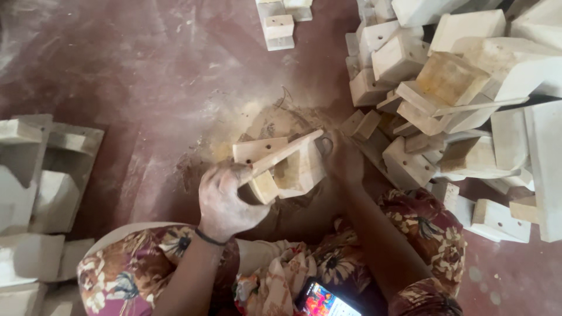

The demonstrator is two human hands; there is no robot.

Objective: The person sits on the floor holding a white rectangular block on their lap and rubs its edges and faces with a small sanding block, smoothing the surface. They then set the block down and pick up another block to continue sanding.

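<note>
Dusty red-brown floor (152, 76) under two hands working on a pale wooden block piece.

Centre frame, the wooden piece (298, 169), a blocky part with small drilled holes in its flat face, sits on the floor amid a patch of sawdust (252, 126), just in front of the person's knees. The left hand (225, 202) is closed in a fist around a flat wooden stick (287, 153), which slants up and right across the top of the piece. The right hand (342, 158) lies against the piece's right side, fingers curled on it; how tightly it grips I cannot tell. Right of it rises a loose heap of similar blocks (456, 88). More pale blocks (41, 193) are stacked at the left edge, a few (278, 26) at the top. A lit phone (325, 301) rests on the floral-clothed lap (275, 281).
</note>
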